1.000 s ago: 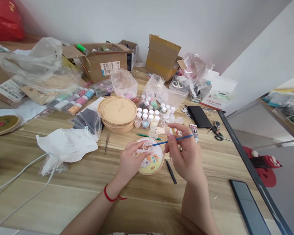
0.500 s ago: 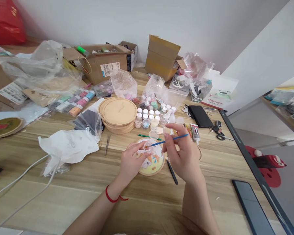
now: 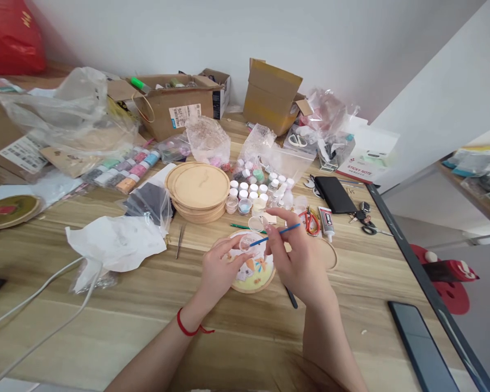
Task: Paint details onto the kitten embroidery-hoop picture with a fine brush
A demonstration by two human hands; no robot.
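Note:
My left hand [image 3: 221, 268] is closed around a small clear plastic cup [image 3: 245, 242], held between thumb and fingers. In my right hand [image 3: 296, 258] is a thin blue paintbrush [image 3: 275, 234], its lower end reaching toward the cup. Whether the tip touches the inside is too small to tell. Beneath both hands lies a round wood-rimmed picture [image 3: 253, 282] with a pale yellow lower part and orange and blue shapes, partly covered by my fingers. A black stick-like tool [image 3: 291, 298] lies beside it, half hidden by my right hand.
Small white-lidded jars [image 3: 253, 190] stand behind my hands, beside stacked wooden discs [image 3: 198, 188]. Tweezers [image 3: 180, 241] and crumpled white paper [image 3: 116, 247] lie left. A glue tube [image 3: 326, 223], black wallet [image 3: 335, 194], scissors [image 3: 371, 229] and phone [image 3: 420, 345] are right.
My right hand has shifted left and slightly down, carrying the paintbrush further toward the cup. Red-handled pliers behind it now show more. My left hand stays nearly where it was.

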